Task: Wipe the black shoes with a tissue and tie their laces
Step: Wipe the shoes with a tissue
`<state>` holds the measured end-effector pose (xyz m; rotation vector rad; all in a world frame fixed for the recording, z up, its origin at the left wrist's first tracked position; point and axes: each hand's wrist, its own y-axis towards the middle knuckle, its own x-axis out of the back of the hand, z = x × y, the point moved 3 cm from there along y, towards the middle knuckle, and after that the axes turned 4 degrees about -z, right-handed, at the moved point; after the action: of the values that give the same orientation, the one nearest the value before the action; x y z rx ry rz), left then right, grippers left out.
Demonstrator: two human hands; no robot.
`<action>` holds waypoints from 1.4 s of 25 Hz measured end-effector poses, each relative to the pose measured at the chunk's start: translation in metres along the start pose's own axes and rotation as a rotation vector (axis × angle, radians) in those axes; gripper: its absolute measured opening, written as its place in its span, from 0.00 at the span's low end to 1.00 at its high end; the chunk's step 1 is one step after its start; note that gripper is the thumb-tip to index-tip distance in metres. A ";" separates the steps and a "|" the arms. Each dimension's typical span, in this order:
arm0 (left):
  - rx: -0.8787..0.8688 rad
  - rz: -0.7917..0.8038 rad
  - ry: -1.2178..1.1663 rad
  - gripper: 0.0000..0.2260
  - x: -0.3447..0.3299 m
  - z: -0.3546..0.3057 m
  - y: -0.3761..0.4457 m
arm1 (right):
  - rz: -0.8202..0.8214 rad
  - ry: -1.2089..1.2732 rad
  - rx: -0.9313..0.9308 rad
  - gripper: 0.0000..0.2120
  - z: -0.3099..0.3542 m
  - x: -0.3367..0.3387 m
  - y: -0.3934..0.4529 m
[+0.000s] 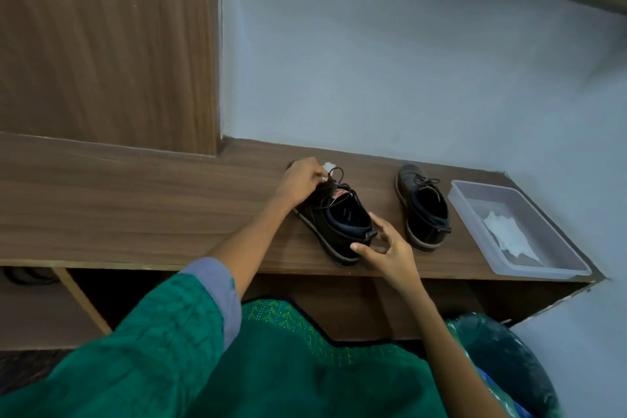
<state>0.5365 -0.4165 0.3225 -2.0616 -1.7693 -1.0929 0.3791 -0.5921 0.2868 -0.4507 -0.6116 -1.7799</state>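
Note:
Two black lace-up shoes stand on a wooden shelf point(135, 207). The nearer shoe point(334, 227) lies between my hands, toe pointing away. My left hand point(302, 181) covers its toe and pinches a small white tissue point(328, 166) against it. My right hand point(386, 244) touches the heel with thumb and spread fingers. The second shoe point(424, 205) stands apart to the right, its laces loose on top.
A clear plastic tray point(475, 234) with a crumpled white tissue point(509, 237) in it sits at the shelf's right end. A pale wall rises behind the shelf, a wooden panel point(108, 44) at left. A bin with a dark liner point(502, 360) stands below right.

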 end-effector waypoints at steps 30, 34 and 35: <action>0.142 -0.242 -0.214 0.07 -0.010 -0.001 -0.053 | -0.076 -0.001 0.014 0.33 0.007 -0.011 0.002; 0.012 -0.237 -0.302 0.06 -0.009 -0.003 -0.089 | -0.119 -0.047 0.144 0.33 0.023 -0.008 0.007; -0.021 -0.254 -0.311 0.06 -0.009 -0.008 -0.089 | -0.133 -0.060 0.172 0.31 0.030 -0.009 0.010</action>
<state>0.4511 -0.4049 0.2958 -2.1596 -2.2269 -0.8891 0.3917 -0.5690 0.3068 -0.3531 -0.8464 -1.8260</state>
